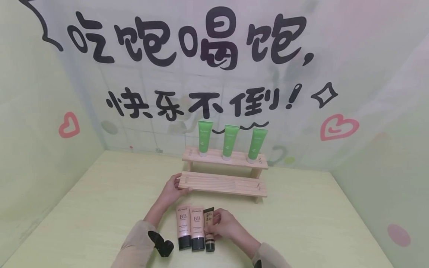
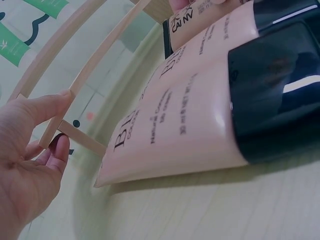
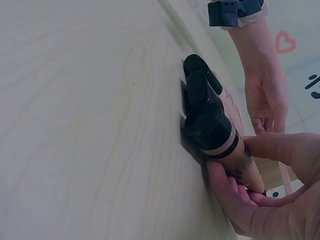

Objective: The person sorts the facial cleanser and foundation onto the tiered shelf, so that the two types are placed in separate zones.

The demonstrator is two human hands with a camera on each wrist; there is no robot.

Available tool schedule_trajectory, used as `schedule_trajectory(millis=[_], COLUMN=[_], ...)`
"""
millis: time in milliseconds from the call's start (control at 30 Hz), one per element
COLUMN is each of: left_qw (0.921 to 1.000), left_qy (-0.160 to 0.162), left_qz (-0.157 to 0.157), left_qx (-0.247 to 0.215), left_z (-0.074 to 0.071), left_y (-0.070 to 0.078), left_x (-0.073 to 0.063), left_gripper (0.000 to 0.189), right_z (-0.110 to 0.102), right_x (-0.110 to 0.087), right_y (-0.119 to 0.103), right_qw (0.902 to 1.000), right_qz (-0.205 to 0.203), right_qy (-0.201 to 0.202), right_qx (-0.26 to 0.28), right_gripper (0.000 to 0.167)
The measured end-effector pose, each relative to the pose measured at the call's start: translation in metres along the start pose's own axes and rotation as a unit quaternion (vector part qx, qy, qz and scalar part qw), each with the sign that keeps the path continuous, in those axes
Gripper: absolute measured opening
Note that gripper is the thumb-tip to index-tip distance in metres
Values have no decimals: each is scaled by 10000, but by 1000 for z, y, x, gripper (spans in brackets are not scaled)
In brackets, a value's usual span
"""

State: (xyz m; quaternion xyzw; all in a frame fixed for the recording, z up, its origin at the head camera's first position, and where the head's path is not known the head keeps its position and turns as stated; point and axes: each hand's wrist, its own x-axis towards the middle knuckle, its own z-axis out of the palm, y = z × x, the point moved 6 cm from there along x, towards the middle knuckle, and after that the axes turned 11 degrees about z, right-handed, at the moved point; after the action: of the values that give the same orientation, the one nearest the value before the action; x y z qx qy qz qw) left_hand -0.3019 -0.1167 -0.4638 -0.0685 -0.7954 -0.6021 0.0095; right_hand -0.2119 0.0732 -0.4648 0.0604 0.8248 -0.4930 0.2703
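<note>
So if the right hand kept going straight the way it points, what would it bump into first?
Beyond the slim beige black-capped plastic-looking tube it holds, the right hand would probably first meet the pink black-capped plastic-looking BB tube lying just beside; exact depth is hard to judge.

Beige tube (image 3: 239,162); pink tubes (image 1: 197,222); green tubes (image 1: 230,140); wood-grained shelf (image 1: 219,183).
</note>
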Motion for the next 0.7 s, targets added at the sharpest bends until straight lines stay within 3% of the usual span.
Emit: schedule_trajectory(millis=[533,700], left_qw=[10000,10000], left_qy=[8,-11], left_qz=[25,44], left_qx=[43,48], left_z=[-1,0], left_y=[-2,-3], left_x=[0,1], left_gripper=[75,75], right_z=[-22,-30], right_x=[-7,-8], right_y=[-19,-33], right_qw=[9982,9972], right_qz=[-290,-550], right_qy=[-253,-125], right_qx=[454,490], right_gripper=[61,62])
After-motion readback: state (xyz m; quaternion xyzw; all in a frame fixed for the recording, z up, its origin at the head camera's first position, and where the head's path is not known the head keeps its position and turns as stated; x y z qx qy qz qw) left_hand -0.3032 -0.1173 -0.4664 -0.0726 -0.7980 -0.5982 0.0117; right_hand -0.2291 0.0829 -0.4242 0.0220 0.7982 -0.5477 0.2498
